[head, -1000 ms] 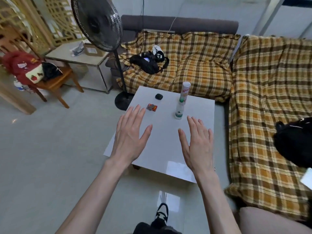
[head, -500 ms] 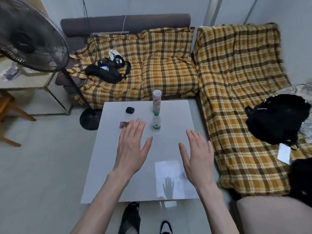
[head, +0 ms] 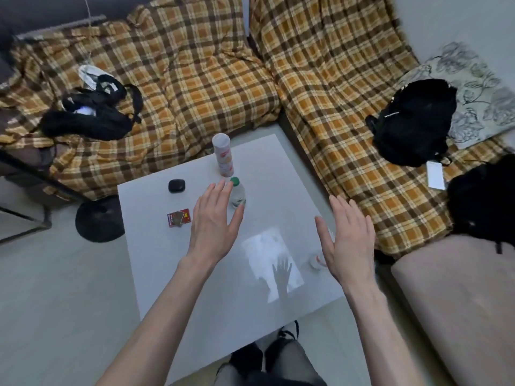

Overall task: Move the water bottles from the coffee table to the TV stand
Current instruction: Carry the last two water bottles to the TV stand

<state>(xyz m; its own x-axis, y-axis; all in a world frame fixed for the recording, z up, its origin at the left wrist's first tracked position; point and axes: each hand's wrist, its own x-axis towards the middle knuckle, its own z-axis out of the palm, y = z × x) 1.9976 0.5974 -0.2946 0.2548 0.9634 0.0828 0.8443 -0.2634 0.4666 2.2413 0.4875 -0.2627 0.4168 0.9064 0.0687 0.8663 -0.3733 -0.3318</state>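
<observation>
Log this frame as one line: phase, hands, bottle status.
phase: approach | left hand: open, above table, near green-capped water bottle | right hand: open, empty | bottle: upright on coffee table, not gripped

both forearms are bare, no sleeves showing; the left hand [head: 216, 224] and right hand [head: 347, 240] wear no gloves; dark shoes [head: 278, 355] below.

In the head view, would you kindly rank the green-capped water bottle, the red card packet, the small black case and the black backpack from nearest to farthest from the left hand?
1. Green-capped water bottle: right at the left hand's fingertips.
2. Red card packet: just to its left on the coffee table.
3. Small black case: farther back-left.
4. Black backpack: far right, on the sofa.
</observation>
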